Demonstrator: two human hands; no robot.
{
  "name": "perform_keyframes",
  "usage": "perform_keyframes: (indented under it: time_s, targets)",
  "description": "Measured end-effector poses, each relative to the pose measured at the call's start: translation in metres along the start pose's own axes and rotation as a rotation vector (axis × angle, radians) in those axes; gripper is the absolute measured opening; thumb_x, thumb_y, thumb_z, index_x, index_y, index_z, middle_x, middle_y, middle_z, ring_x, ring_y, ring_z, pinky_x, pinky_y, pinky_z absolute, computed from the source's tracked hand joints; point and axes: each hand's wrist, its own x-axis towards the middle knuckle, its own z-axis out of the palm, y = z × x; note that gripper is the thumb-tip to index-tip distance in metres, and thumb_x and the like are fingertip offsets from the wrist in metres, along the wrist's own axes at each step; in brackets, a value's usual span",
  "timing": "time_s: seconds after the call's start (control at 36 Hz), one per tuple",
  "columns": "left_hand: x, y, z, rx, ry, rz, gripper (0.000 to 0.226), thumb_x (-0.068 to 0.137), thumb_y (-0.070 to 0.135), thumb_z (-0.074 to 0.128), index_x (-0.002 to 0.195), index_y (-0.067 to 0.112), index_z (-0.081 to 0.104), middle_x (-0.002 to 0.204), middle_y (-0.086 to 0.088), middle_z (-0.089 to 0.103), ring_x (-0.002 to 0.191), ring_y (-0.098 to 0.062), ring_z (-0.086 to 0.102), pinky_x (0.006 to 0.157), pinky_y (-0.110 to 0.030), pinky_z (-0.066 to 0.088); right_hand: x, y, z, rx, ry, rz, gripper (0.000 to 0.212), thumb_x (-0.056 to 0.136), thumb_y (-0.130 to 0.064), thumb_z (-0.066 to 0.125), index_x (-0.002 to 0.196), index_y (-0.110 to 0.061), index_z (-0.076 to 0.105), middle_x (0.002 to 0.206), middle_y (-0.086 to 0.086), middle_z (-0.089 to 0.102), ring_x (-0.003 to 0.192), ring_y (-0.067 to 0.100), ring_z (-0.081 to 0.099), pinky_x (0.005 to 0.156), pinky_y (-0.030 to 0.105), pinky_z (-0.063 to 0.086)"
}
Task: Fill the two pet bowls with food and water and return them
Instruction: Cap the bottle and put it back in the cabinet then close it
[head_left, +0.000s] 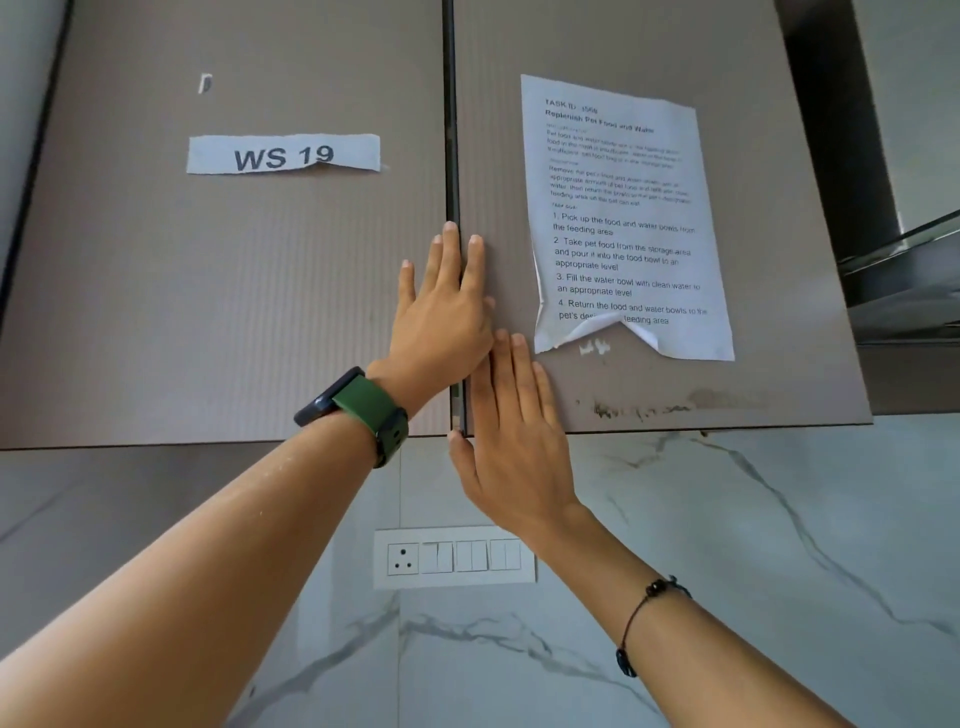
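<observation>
My left hand (441, 306) lies flat across the seam between the two cabinet doors (234, 312), fingers straight, slightly spread. My right hand (511, 441) presses flat by the right door's lower edge, fingers together. No bowls in view.

A kitchen: wall cabinet doors (223, 286) above marble-tiled wall (727, 545); switch panel (454, 557).

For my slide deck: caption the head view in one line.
Both hands, left and right, press flat on closed wall cabinet doors beside the taped task instruction sheet.
</observation>
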Motion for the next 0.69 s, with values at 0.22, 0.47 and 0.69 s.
perform_keyframes:
  time_s: [0.22,0.47,0.69]
  targets:
    - [0.001,-0.020,0.026,0.188,-0.077,0.010,0.060,0.102,0.030,0.021,0.149,0.007,-0.010,0.158,-0.009,-0.017,0.146,-0.023,-0.015,0.116,-0.046,-0.009,-0.001,0.004,0.033,-0.075,-0.067,-0.033,0.071,0.087,-0.039,0.030,0.147,-0.001,0.021,0.153,0.021,0.023,0.143,0.035,0.020,0.116,0.045,0.024]
    - [-0.001,-0.036,0.059,0.209,-0.085,0.025,0.059,0.102,0.029,0.019,0.149,0.007,-0.009,0.159,-0.009,-0.016,0.147,-0.022,-0.013,0.117,-0.042,-0.007,-0.003,0.008,0.057,-0.110,-0.111,-0.032,0.070,0.083,-0.035,0.027,0.145,-0.002,0.029,0.153,0.019,0.027,0.143,0.033,0.023,0.116,0.041,0.020]
    - [-0.005,-0.035,0.068,0.130,-0.031,0.006,0.057,0.102,0.024,0.020,0.150,0.008,-0.007,0.159,-0.008,-0.013,0.147,-0.022,-0.013,0.117,-0.041,-0.009,-0.006,0.006,0.061,-0.095,-0.092,-0.015,0.070,0.081,-0.032,0.028,0.145,-0.002,0.027,0.153,0.018,0.026,0.143,0.032,0.022,0.117,0.042,0.021]
